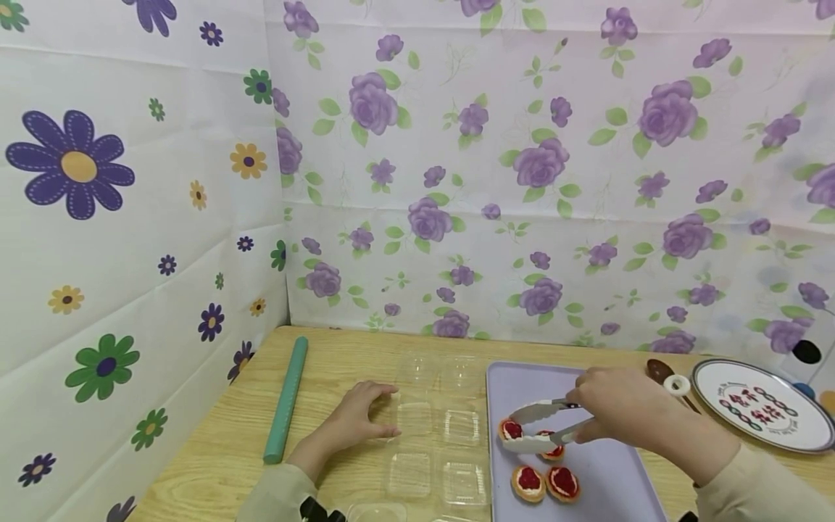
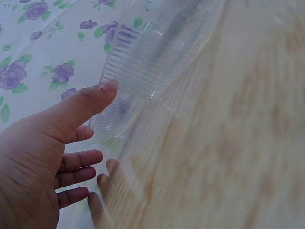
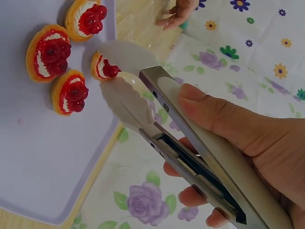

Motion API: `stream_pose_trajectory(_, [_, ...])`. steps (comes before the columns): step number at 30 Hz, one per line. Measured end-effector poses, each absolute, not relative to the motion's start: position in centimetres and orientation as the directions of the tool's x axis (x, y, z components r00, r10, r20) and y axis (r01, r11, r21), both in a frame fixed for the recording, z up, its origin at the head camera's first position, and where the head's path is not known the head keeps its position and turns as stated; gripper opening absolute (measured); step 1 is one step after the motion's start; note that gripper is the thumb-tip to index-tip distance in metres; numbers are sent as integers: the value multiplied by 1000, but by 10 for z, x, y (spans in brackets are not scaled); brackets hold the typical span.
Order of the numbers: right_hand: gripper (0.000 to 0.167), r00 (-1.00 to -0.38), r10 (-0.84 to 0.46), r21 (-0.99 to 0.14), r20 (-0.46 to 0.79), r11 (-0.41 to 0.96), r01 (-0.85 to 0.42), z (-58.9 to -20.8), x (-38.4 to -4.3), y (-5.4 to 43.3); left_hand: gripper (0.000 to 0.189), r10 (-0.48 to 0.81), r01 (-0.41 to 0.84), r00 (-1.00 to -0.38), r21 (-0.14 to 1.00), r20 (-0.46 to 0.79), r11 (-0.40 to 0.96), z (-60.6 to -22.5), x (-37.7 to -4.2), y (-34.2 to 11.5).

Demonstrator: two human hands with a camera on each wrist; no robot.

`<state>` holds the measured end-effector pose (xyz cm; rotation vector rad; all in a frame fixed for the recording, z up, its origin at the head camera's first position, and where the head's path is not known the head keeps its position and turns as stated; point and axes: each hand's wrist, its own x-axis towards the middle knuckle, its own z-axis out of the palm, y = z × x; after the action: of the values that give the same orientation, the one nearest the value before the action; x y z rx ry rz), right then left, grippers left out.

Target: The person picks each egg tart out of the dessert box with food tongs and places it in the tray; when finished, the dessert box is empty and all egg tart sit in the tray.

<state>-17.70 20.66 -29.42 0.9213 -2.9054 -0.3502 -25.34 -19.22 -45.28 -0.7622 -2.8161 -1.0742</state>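
In the head view my right hand [image 1: 616,402] grips metal tongs [image 3: 209,148] with pale scalloped tips. The tips stand either side of a fruit tart [image 3: 106,68] at the lilac tray's [image 1: 603,493] left edge; whether they squeeze it I cannot tell. Several more tarts with red topping and white cream lie close by, such as one tart [image 1: 563,483] nearer the front. My left hand [image 1: 352,420] lies beside the clear plastic container [image 1: 412,418], thumb and fingers apart. In the left wrist view its thumb [image 2: 90,102] is at the container's ribbed wall.
Clear compartments stand in rows left of the tray. A green rolling pin [image 1: 285,399] lies at the table's left. Right of the tray are a brown spoon [image 1: 660,371], a small white ring [image 1: 676,385] and a white plate [image 1: 770,428] with red lettering. Flowered cloth hangs behind and left.
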Motion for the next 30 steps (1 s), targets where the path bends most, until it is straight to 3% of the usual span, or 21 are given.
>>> stream_pose_trajectory(17, [37, -836, -548, 185, 12, 823, -537, -305, -178, 208, 70, 433, 446, -881, 641, 191, 624, -450, -251, -192])
stream_pose_trajectory(30, [50, -819, -568, 172, 81, 817, -550, -320, -170, 224, 70, 420, 436, -888, 639, 189, 634, -451, -252, -191])
